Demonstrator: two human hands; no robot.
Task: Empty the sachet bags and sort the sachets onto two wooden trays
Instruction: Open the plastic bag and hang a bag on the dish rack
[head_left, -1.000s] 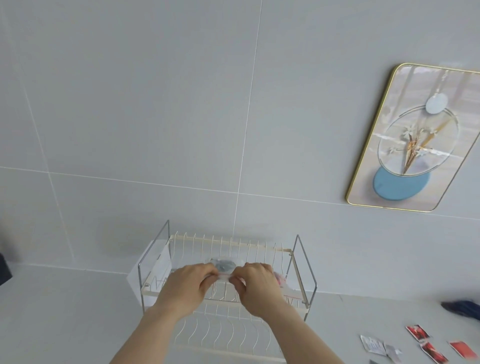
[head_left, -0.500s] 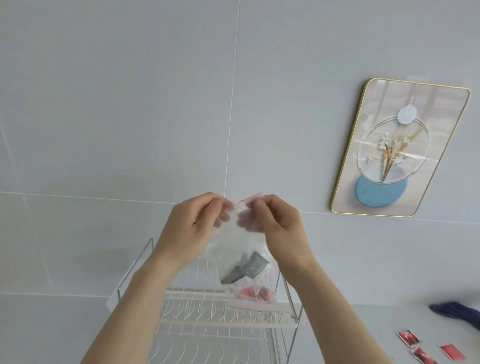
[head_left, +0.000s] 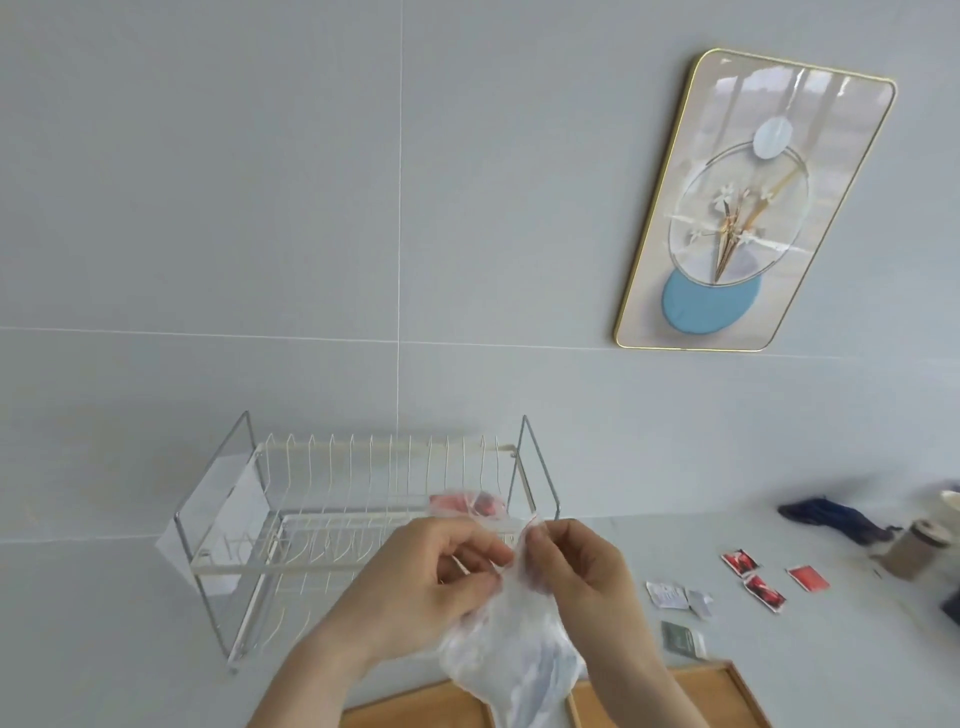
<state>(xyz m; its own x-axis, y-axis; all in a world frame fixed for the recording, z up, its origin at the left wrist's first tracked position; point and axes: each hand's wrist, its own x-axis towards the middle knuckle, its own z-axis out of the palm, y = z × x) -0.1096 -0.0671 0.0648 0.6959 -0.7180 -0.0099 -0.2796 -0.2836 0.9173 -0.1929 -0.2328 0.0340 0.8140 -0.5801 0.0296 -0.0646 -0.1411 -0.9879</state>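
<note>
Left hand (head_left: 441, 571): grip pinched shut on the top edge of the clear sachet bag (head_left: 511, 654), fingers curled inward.
Right hand (head_left: 576, 564): grip also pinched shut on the same top edge, just beside the left hand; the fingertips of the 2 hands nearly touch.
Sachet bag: held in the air between the hands, its crumpled, blurred body hanging down toward the trays; the contents cannot be made out.
Wooden trays: left tray (head_left: 415, 712) and right tray (head_left: 722, 696) lie side by side on the worktop (head_left: 810, 649) at the lower edge, partly hidden by the forearms and bag.
Loose sachets: 3 red sachets (head_left: 763, 592) lie on the worktop right of the hands, 2 white sachets (head_left: 667, 595) nearer, and 1 dark green sachet (head_left: 678, 636) just beyond the right tray.
Dish rack (head_left: 332, 525): white wire, standing on the worktop behind the hands, with another bag (head_left: 467, 505) showing red inside it.
Wall: a gold-framed picture (head_left: 753, 202) hangs at upper right.
</note>
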